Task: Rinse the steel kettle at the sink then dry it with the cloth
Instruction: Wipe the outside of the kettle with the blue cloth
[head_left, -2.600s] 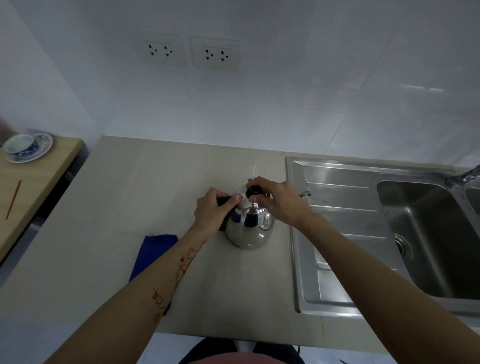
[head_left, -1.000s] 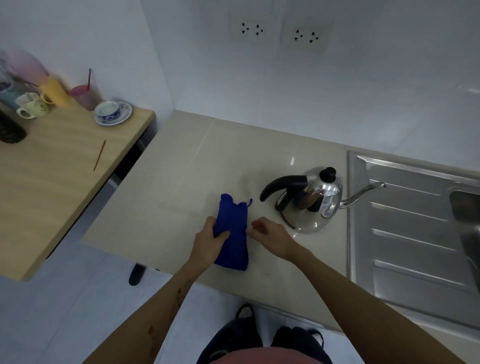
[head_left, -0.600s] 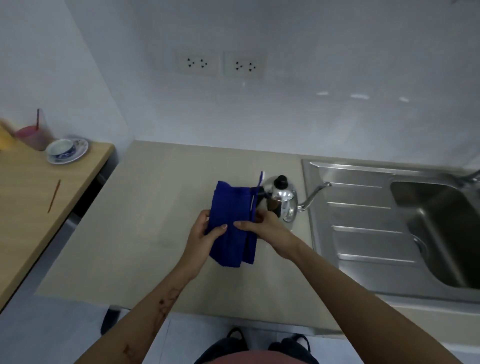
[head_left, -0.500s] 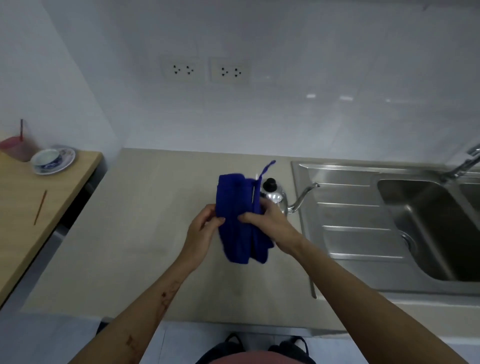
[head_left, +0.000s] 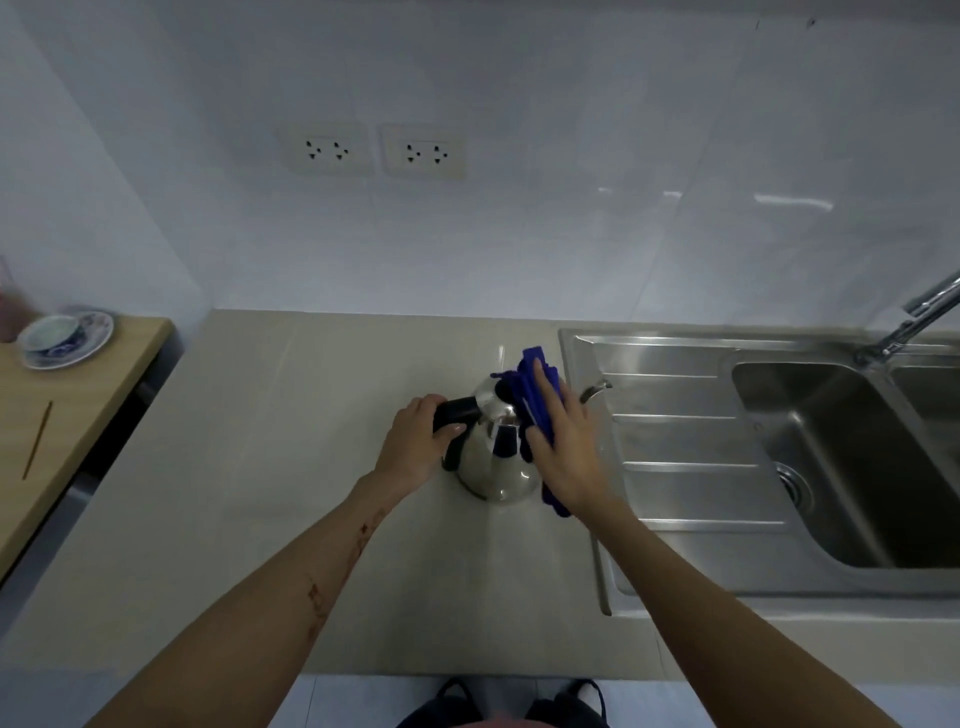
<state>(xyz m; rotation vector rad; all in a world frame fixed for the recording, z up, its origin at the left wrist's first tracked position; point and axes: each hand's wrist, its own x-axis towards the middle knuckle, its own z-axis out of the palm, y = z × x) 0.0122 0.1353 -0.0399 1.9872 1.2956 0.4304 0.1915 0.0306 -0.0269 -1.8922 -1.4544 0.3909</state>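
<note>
The steel kettle (head_left: 494, 462) stands upright on the beige counter (head_left: 270, 467), just left of the sink's draining board. Its thin spout points right, over the sink rim. My left hand (head_left: 415, 447) is wrapped around the kettle's black handle. My right hand (head_left: 563, 447) presses the blue cloth (head_left: 535, 395) flat against the kettle's right side and top. The cloth hangs down past my palm and hides the lid knob.
The steel sink (head_left: 841, 467) with its draining board and deep basin lies to the right, with the tap (head_left: 914, 322) at the far right. A wooden table (head_left: 67, 415) on the left carries a cup on a saucer (head_left: 65, 338) and a thin stick (head_left: 37, 439). Wall sockets (head_left: 374, 151) sit above the counter.
Both hands held the blue cloth up in front of the kettle. Now my left hand has let the cloth go and gripped the handle, and my right hand has laid the cloth against the kettle.
</note>
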